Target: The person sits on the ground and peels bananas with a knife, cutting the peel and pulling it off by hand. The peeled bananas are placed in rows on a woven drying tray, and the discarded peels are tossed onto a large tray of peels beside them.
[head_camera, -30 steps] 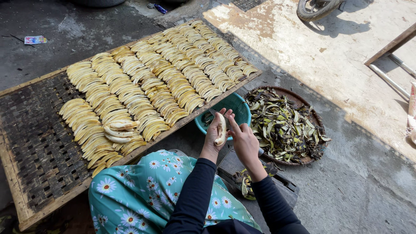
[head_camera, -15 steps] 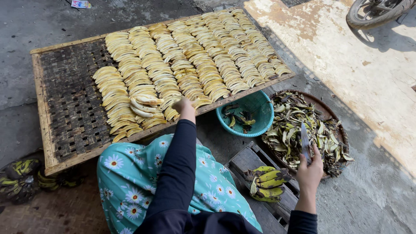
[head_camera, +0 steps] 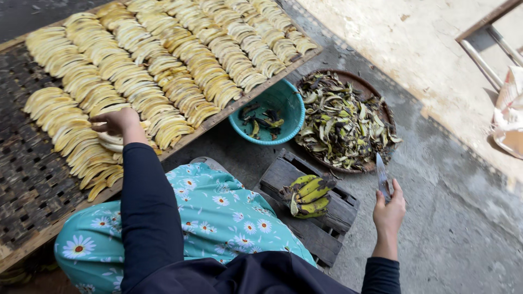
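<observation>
The left hand (head_camera: 115, 122) lies at about nine o'clock in the view, palm down on the woven drying tray (head_camera: 32, 179), its fingers curled over a few pale peeled banana slices (head_camera: 111, 142) at the near end of a row; they press on or pinch those slices, though which exactly cannot be told. The tray runs from eight o'clock up to one o'clock and is covered with neat rows of the same yellow slices, with bare weave at its near left end. The right hand (head_camera: 388, 209) is at about four o'clock, raised above the concrete ground, fingers clenched round the handle of a knife (head_camera: 382, 175) whose blade points up toward the twelve o'clock side. Just left of that hand, a bunch of green-yellow bananas (head_camera: 309, 196) rests on a dark wooden crate (head_camera: 332, 215). Beyond the crate, near the middle of the view, a teal bowl (head_camera: 283, 100) holds a few peel scraps, touching the tray's edge. At two o'clock from it, a round basket (head_camera: 376, 90) is heaped with dark peels (head_camera: 340, 117). A floral cloth (head_camera: 218, 212) covers the person's lap at six o'clock.
</observation>
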